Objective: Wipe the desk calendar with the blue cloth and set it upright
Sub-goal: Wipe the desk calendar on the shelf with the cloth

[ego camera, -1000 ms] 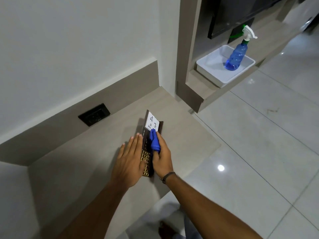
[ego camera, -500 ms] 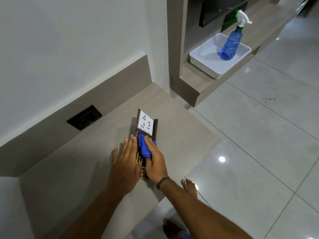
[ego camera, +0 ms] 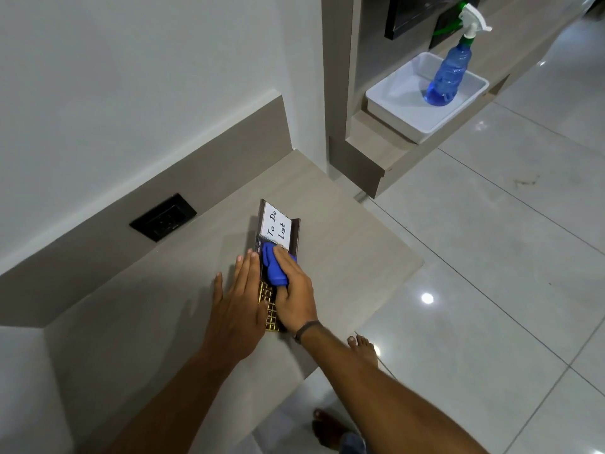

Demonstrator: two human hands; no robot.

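Cloth (ego camera: pixel 274 269) slid back from note; right hand (ego camera: pixel 294 296) clutching it, left hand (ego camera: pixel 239 309) spread flat beside calendar (ego camera: pixel 296 234)

Soft, even indoor light; ceiling lamp glare spots on glossy floor tiles (ego camera: pixel 427 298). Faint hand shadows across desk surface (ego camera: pixel 163 306). Wide-angle bending at edges; focus fairly sharp.

A home: tiled floor (ego camera: pixel 491 290), built-in ledge (ego camera: pixel 163 322), wall socket (ego camera: pixel 162 217).
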